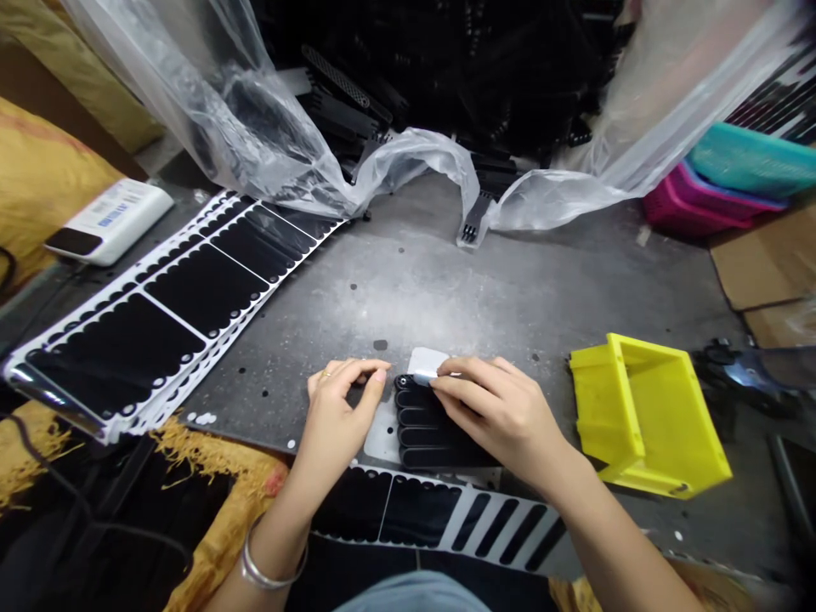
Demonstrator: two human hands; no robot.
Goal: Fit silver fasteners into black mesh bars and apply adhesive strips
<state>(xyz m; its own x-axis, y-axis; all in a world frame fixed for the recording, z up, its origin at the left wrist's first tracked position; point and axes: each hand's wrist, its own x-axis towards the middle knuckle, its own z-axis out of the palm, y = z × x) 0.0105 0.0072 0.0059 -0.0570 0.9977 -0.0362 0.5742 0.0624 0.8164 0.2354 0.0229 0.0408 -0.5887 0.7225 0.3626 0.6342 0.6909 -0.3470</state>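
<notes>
The left hand (337, 416), wearing a silver bangle (274, 568), curls its fingertips together just beside the upper corner of a black ribbed plastic piece (427, 425); whether they grip anything, I cannot tell. The right hand (494, 416) grasps that piece, pinching a white backing tab (426, 363) at its top edge. The piece lies near the front edge of the grey metal worktop (484, 297), over a small silver plate (381, 433). A long white-edged sheet of black pads (153, 314) runs along the left edge, and a yellow plastic bin (650, 416) sits near the right edge. Clear plastic sheeting (408, 161) drapes along the back edge.
</notes>
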